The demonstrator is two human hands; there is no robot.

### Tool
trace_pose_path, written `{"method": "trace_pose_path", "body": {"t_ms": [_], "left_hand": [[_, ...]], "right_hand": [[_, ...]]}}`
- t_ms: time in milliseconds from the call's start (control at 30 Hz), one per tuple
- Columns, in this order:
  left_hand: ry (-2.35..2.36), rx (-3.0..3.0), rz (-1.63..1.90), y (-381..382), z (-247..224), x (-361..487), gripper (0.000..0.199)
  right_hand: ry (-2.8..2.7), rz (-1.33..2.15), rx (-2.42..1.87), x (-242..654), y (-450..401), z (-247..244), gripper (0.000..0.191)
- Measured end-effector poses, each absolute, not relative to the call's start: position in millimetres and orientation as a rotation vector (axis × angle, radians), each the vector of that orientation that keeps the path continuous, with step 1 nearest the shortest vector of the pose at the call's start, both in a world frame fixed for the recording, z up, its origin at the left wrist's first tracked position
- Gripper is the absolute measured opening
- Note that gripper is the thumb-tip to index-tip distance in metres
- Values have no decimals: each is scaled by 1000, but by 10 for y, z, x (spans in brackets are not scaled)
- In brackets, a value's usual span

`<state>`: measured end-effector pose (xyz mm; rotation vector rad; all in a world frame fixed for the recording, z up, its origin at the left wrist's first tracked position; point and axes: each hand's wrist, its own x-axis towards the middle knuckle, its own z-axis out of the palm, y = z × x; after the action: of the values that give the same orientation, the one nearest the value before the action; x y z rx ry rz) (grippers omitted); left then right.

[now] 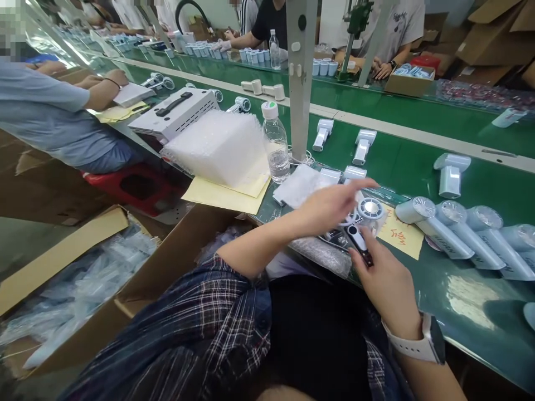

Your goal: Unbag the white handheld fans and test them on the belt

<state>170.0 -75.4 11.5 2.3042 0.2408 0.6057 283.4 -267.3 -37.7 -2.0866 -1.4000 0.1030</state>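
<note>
My right hand (pixel 387 275) pinches a small black-and-white piece with a round hole at its end (pixel 358 240), whose exact kind I cannot make out. Reaching across above it, my left hand (pixel 328 209) has its fingers stretched out and shows nothing in its grip. Just beyond both hands lies a round, white-rimmed fan head (pixel 371 208) with a silver centre, partly covered by the left hand. A white bubble-wrap sheet (pixel 298 186) lies left of the hands. Clear plastic wrap (pixel 324 253) is under them at the bench edge.
Light-blue handheld fans (pixel 449 236) lie in a row at right, near a yellow note (pixel 403 231). More stand along the green conveyor (pixel 401 167). A water bottle (pixel 276 147) is beside a metal post (pixel 298 83). Left are a foam-wrapped stack (pixel 221 145) and an open carton (pixel 167 262).
</note>
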Motion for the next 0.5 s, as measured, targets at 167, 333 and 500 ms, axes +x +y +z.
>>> {"method": "trace_pose_path", "body": {"t_ms": [167,333,500], "left_hand": [[-105,3094,650,-1057,385,1570,47],[-126,3135,937,-1128,468,1346,39],[110,2517,1089,-927,670,1191,39]], "right_hand": [[-1149,420,-1961,2856,-2626,-159,41],[-674,1196,-1290,2865,-2535,50,54],[-1283,1104,-1271,2599,-2503,436,46]]}}
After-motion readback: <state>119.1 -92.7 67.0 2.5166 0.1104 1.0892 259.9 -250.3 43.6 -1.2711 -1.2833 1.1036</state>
